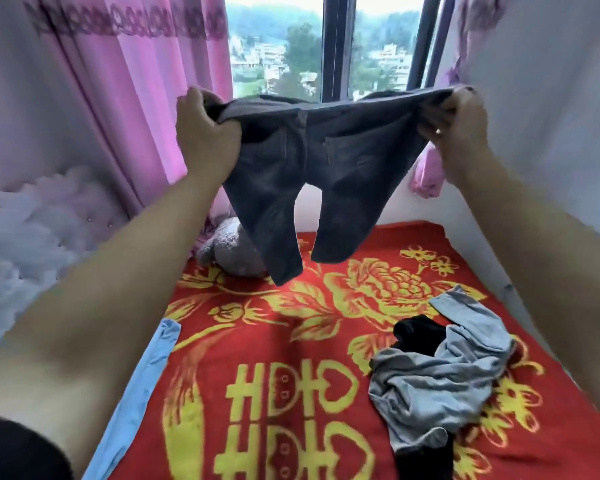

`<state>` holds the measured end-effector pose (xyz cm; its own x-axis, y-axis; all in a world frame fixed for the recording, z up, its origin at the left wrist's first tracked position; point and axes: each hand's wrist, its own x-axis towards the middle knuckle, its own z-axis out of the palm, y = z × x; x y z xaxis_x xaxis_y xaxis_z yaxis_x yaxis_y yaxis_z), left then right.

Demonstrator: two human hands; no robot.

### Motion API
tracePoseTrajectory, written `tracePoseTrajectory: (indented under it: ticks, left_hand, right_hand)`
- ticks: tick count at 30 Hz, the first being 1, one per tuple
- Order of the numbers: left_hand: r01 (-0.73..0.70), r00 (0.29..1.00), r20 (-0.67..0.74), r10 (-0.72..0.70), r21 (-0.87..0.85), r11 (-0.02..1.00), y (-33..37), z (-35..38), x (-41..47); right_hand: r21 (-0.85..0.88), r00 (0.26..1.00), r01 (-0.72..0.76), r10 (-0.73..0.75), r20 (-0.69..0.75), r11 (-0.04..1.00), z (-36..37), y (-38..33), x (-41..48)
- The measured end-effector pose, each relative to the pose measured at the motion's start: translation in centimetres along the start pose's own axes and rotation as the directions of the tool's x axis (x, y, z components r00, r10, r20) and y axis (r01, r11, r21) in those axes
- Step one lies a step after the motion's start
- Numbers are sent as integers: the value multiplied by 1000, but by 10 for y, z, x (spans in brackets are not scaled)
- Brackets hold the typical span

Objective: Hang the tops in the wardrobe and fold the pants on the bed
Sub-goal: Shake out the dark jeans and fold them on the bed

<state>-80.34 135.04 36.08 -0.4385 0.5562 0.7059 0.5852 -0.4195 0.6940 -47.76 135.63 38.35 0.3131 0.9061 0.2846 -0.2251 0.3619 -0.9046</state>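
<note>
Dark grey denim pants (309, 161) hang above the bed (291, 341), the waistband stretched level between both hands and the legs pointing down. The left hand (207, 133) grips one waistband corner and the right hand (454, 129) pinches the other. The cloth looks thick and stiff.

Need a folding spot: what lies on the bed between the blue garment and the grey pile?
Head view: only bare red blanket between the blue garment and the grey pile.
</note>
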Motion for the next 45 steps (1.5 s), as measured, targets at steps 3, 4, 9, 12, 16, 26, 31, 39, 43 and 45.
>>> tracePoseTrajectory:
  ticks: [3,4,9,12,16,26,31,39,43,45]
  left_hand:
    - [43,985,150,-87,276,960,-74,-10,-98]
    - [72,966,207,-157,365,928,-98,-14,-136]
    - [71,693,492,-527,681,729,-193,-54,-335]
    - [-20,488,544,-682,788,615,-221,-85,-428]
    - [-42,351,515,-782,843,536,-227,-117,-494]
    - [102,498,396,-772,857,505,-205,-141,-568]
    - [39,409,339,-847,921,388,-222,-160,-672]
    - [-206,96,406,-909,901,381,-236,-167,-773]
    - [-293,194,592,-782,796,530,-246,-139,-787]
    - [-376,185,662,-727,731,570,-260,-123,-793]
  right_hand:
    - [-164,976,-216,212,-40,963,-44,97,-49]
    - [-218,950,-312,306,-60,925,-59,134,-72]
    - [-350,683,-720,703,-198,600,-135,300,-217]
    - [-337,517,-842,808,-282,421,-169,356,-297]
    - [-283,348,-924,870,-350,256,-201,371,-351]
    - [-323,477,-866,823,-310,381,-257,389,-399]
    - [-571,526,-767,796,-299,292,-333,445,-492]
    - [-924,415,-382,898,-149,23,-397,498,-569]
    - [-965,544,-244,837,-59,91,-398,512,-567]
    - [-993,649,54,752,112,102,-394,523,-567]
